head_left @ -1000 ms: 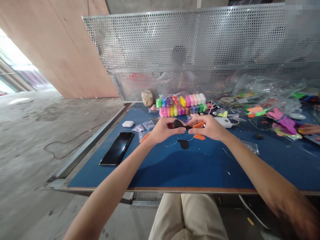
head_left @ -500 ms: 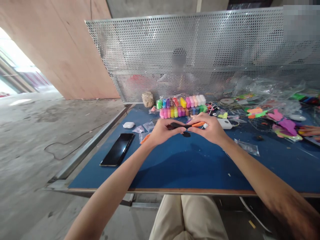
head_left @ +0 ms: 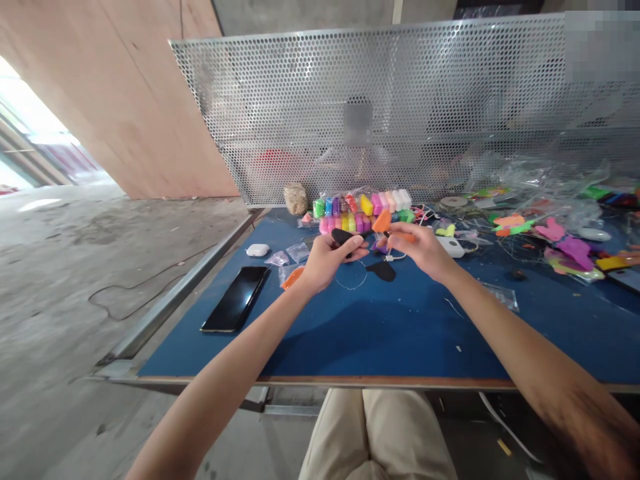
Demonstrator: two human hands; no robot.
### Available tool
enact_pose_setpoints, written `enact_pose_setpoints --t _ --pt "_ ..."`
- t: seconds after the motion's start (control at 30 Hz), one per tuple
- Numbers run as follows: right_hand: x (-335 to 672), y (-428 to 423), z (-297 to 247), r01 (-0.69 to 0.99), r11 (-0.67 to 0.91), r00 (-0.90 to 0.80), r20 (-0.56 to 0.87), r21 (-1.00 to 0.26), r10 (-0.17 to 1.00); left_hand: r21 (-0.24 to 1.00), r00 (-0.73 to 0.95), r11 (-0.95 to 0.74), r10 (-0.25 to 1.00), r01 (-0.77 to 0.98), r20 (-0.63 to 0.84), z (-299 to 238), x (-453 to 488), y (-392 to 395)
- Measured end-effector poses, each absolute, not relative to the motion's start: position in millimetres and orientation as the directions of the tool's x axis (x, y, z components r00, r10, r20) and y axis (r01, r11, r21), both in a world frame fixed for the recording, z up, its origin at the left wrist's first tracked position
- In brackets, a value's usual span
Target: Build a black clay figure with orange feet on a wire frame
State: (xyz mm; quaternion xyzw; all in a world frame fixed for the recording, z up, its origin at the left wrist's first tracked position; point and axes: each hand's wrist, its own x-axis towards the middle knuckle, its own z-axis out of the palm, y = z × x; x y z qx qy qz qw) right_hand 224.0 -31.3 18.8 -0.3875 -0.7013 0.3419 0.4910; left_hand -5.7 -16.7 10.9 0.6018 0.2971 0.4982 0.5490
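Observation:
My left hand (head_left: pixel 327 259) is closed on a flat, rounded black piece (head_left: pixel 343 236), pinched between thumb and fingers. Close by on the right, my right hand (head_left: pixel 417 248) grips an orange piece (head_left: pixel 383 221) that sticks up past the fingertips, with more orange showing between the fingers. The two pieces are apart. Below the hands, another flat black piece (head_left: pixel 384 270) lies on the blue tabletop (head_left: pixel 350 333). Behind them sit rows of colourful wrapped blocks (head_left: pixel 345 223) that look like modelling clay. A white cable plug (head_left: pixel 393 258) rests beside my right fingers.
To the left lie a phone (head_left: pixel 235 299), a white earbud case (head_left: pixel 257 250) and an orange piece in a bag (head_left: pixel 293 277). A stone (head_left: pixel 296 199) stands before the perforated metal screen (head_left: pixel 300 120). Coloured cut-out shapes (head_left: pixel 575 252) and plastic bags lie at right, near another person's fingers.
My hands have drawn apart, separating the black and orange pieces. The orange piece now points upward in my right hand. More of the black piece on the table shows.

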Motion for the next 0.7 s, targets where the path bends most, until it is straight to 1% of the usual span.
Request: enact_pose_setpoints --t 0.07,0.13,0.2,0.33,0.4,0.5,0.6,0.7 --pt "227 -26 16 0.133 0.409 -0.217 0.377 -0.903 0.901 0.935 0.292 -0.108 0.932 -0.338 0.213 7 -3 -15" --pt "227 -23 13 0.13 0.37 -0.24 0.333 -0.92 0.912 0.912 0.303 -0.04 0.937 -0.407 0.177 3 0 -14" --pt "226 -23 10 0.159 0.362 -0.228 0.322 -0.919 0.919 0.907 0.336 0.001 0.929 -0.422 0.155 1 1 -14" --pt "226 -23 10 0.234 0.429 -0.108 0.415 -0.873 0.904 0.917 0.413 0.096 0.908 -0.387 0.079 1 -3 -8" --pt "228 -24 13 0.29 0.459 -0.09 0.454 -0.84 0.887 0.933 0.406 0.076 0.91 -0.351 0.078 3 -7 -5" --pt "229 -27 19 0.342 0.474 -0.14 0.454 -0.812 0.88 0.961 0.434 -0.008 0.891 -0.276 0.132 7 -9 -5" --pt "228 -33 24 0.346 0.498 -0.239 0.439 -0.795 0.866 0.978 0.491 -0.063 0.857 -0.198 0.154 8 -7 -10" --pt "225 -36 25 0.345 0.513 -0.271 0.44 -0.786 0.856 0.98 0.513 -0.142 0.836 -0.139 0.194 7 -4 -15"
